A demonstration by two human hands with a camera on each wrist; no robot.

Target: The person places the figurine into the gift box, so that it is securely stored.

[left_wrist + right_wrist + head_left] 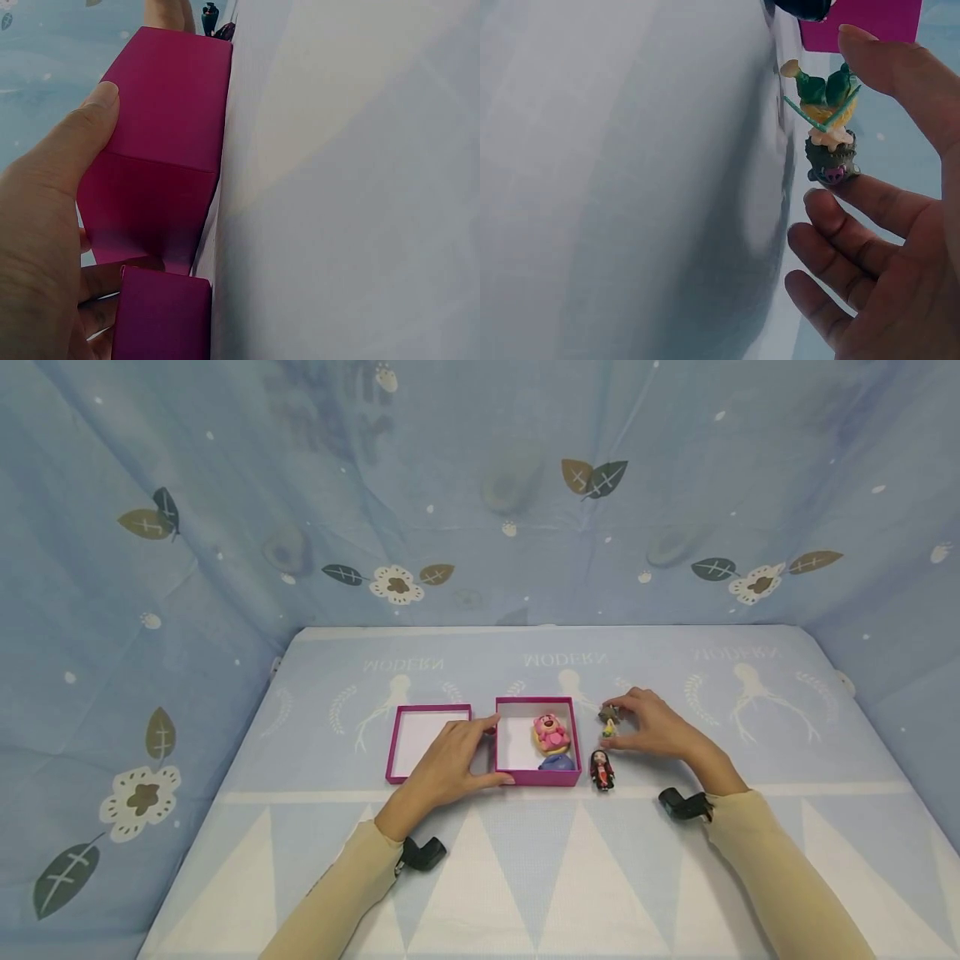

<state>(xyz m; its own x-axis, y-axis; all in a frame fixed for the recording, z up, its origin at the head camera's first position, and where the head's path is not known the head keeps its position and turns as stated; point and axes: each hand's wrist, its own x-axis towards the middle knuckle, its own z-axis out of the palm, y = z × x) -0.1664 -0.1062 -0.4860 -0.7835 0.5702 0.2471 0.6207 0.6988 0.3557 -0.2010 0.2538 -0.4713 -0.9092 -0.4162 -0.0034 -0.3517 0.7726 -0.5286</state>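
My left hand grips the left side of a magenta box. Its thumb presses the front wall, and its other fingers reach into the gap beside the box. Inside lie a pink bear figure with a yellow rim and a blue-violet toy, partly hidden by the front wall. To the right of the box, my right hand pinches a small toy figurine between thumb and index finger. The figurine is green and yellow with a dark green top; my index fingertip meets that end, the thumb lies by its green feet.
A shallow magenta lid with a white inside lies left of the box, partly behind my left hand. A black-haired doll in red and black is just below my right hand. Patterned blue cloth rises behind the table.
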